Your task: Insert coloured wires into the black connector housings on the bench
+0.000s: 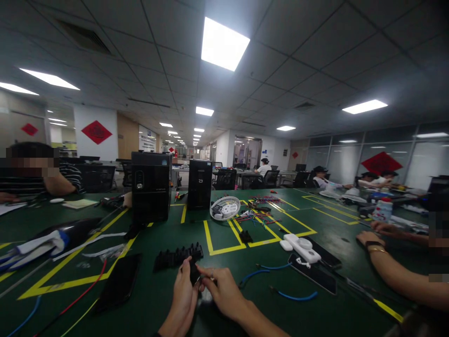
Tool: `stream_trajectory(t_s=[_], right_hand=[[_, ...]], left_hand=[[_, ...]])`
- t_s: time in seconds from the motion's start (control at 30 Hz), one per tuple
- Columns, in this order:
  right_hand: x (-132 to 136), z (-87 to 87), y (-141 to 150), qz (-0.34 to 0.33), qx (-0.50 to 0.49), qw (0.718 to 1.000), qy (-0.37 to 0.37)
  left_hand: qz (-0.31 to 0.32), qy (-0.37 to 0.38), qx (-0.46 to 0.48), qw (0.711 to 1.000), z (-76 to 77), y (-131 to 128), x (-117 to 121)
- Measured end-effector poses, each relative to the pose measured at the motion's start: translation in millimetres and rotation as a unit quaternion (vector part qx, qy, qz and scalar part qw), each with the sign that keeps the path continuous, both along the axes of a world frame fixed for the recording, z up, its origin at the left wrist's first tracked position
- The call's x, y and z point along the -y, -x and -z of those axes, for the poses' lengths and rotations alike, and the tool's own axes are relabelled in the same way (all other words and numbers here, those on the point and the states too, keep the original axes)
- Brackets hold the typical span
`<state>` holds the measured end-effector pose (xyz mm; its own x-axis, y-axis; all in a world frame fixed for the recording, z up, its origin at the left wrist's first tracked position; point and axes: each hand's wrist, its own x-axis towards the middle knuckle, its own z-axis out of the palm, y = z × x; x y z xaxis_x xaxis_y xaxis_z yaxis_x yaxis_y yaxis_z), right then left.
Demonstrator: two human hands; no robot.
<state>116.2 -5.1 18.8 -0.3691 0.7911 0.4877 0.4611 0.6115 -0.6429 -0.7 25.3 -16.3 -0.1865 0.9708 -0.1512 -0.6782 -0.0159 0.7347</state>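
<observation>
My left hand (pixel 183 292) is closed around a small black block-shaped part (pixel 194 273) above the front of the green table. Against the lower side of that part, my right hand (pixel 224 286) pinches with thumb and fingertips. What sits between those right fingertips is too small and dark to name. Just beyond my hands lies a row of black block-like parts (pixel 178 257), apart from my fingers. To the right of my right hand are short blue wires, one of them a curved blue wire (pixel 296 296) with a bare-looking end.
Two black computer towers (pixel 150 187) stand behind, near a white basket (pixel 233 202) and scattered coloured wires (pixel 263 216). Phones (pixel 119 282) and a white device (pixel 302 247) flank my hands. A person's forearm (pixel 396 274) reaches in at right; another person (pixel 68 178) sits left.
</observation>
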Motion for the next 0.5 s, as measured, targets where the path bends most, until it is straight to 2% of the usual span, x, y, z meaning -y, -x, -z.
stream_trajectory(t_s=[0.1,0.2,0.3,0.43,0.5], right_hand=[[-3,-10.5,-9,0.047,0.058,0.997,0.000],[-2,-9.7,-11,0.097,0.081,0.992,-0.023],[3,-7.4,-7,0.097,0.086,0.991,-0.042],[1,-25.2,-2,0.082,0.119,0.988,-0.060],[-3,-27.7,1,0.089,0.117,0.986,-0.073]], left_hand=[[-0.007,-0.002,-0.018,1.000,4.4,0,-4],[0.001,-0.028,-0.013,1.000,3.1,-1,-6],[-0.039,-0.046,-0.021,0.998,-3.2,2,-2],[-0.074,-0.062,-0.074,0.993,-15.6,6,6],[-0.069,-0.076,-0.046,0.994,-21.7,10,3]])
